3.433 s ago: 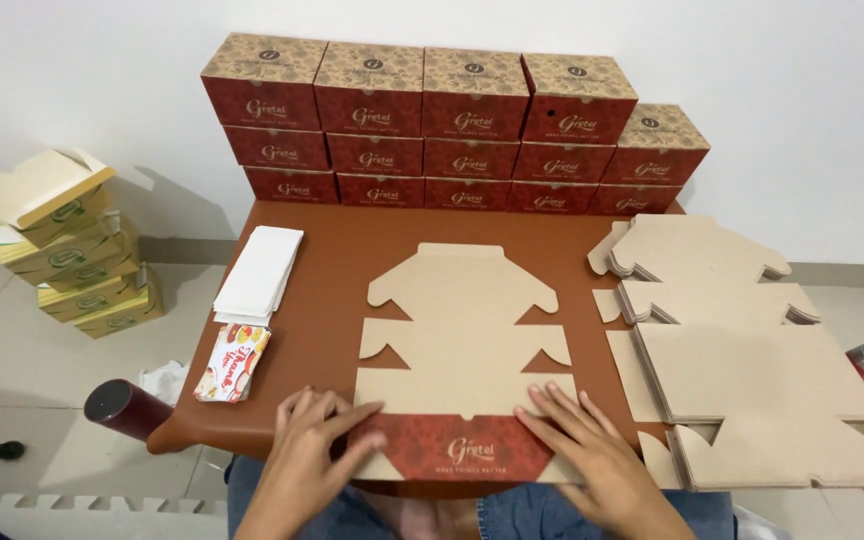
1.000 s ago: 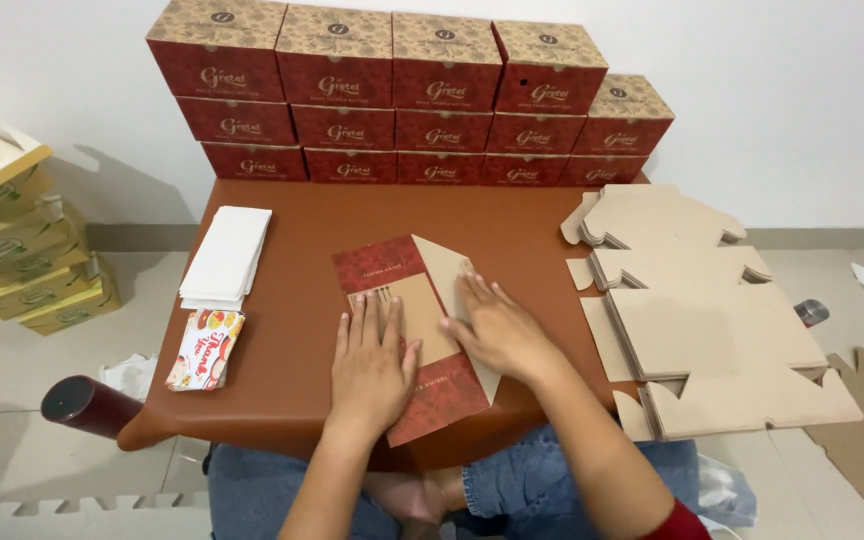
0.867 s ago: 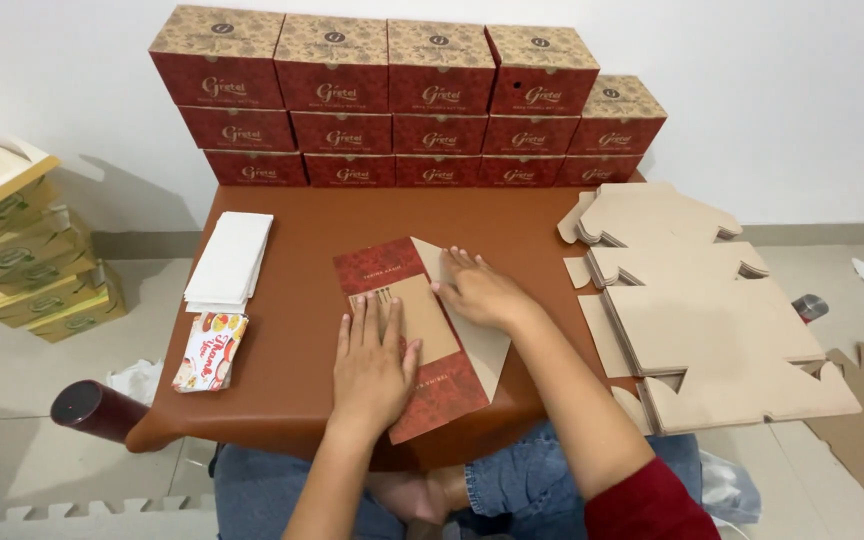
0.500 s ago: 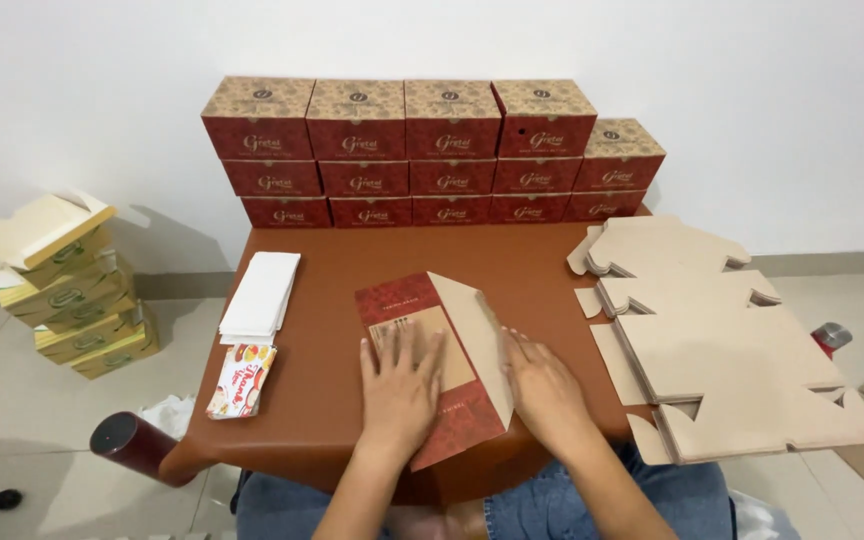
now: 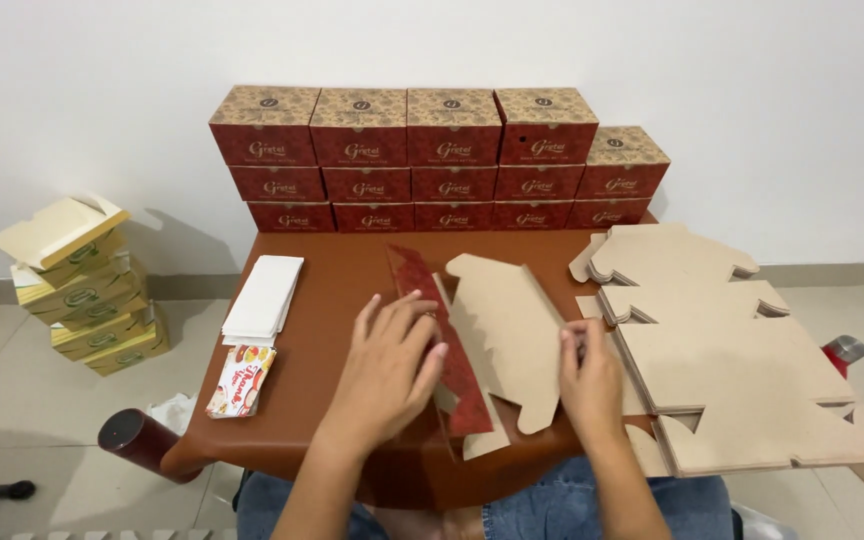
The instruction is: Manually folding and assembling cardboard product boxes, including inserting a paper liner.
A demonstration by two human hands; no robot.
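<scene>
The left hand [image 5: 389, 362] is pressed flat, fingers spread, on the red panel of the carton blank [image 5: 487, 335] near the front edge of the surface [image 5: 337, 275]. The right hand [image 5: 589, 375] is curled at the blank's raised brown flap. Uneven pressure could skew the crease or tear the flap; the blank stack [image 5: 722, 350] overhanging the right edge could slip off.

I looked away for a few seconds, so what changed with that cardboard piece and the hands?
The flat box blank has been turned lengthwise and folded; one brown panel now stands up. The left hand presses its red strip, the right hand has moved out to its right edge. The finished red boxes, the white stack and the unfolded blanks stayed put.
</scene>
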